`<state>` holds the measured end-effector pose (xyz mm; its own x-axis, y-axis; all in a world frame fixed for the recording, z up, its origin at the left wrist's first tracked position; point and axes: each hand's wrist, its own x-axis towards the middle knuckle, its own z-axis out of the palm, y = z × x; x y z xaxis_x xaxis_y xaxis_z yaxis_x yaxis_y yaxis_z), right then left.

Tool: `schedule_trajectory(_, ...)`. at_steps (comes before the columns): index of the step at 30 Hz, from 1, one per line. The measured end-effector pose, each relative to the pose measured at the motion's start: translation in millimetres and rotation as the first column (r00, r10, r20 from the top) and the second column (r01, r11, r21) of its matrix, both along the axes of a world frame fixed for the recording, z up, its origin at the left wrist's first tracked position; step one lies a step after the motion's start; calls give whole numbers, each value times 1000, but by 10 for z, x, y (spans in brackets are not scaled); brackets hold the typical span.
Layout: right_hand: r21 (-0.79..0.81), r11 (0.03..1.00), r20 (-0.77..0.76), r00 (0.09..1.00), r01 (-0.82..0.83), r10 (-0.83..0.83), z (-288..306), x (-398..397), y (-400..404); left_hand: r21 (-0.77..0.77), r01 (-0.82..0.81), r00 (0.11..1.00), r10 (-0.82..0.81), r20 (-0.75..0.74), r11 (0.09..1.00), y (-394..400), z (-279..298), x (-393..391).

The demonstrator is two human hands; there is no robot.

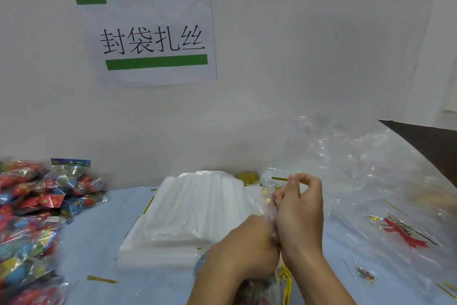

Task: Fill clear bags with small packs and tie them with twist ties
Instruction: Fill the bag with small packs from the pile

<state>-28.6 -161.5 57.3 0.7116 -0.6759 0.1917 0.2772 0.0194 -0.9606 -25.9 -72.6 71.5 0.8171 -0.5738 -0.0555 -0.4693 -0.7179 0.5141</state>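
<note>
My left hand (244,243) grips the gathered neck of a clear bag (262,290) that hangs below it with colourful packs inside, mostly hidden by my wrists. My right hand (300,208) pinches a gold twist tie (280,178) just above that neck; the tie sticks out to the left of my fingertips. A stack of clear bags (190,218) lies flat on the table left of both hands. A heap of small colourful packs (32,218) fills the left edge.
Loose gold ties lie on the light blue table (94,238), one at the front left (102,279) and a bunch (285,277) below my hands. Crumpled clear plastic wrap (371,181) covers the right side. A paper sign (153,37) hangs on the wall.
</note>
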Motion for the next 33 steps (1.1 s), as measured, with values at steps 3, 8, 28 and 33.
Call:
schedule_trajectory(3,184,980,-51,995,-80,91,-53,54,-227,-60,21,994,-27,-104,998,69,-47,48)
schedule_trajectory(8,-137,957,-387,903,-254,184,-141,-69,-672,-296,-185,970,127,-205,937,305,-63,187)
schedule_trajectory(28,-79,989,10,992,-128,129,-34,44,-195,-319,-113,993,98,-64,941,136,-82,173)
schedule_trajectory(33,361,902,133,970,-238,203,44,59,-202,-341,-47,953,-60,-296,939,198,-44,145)
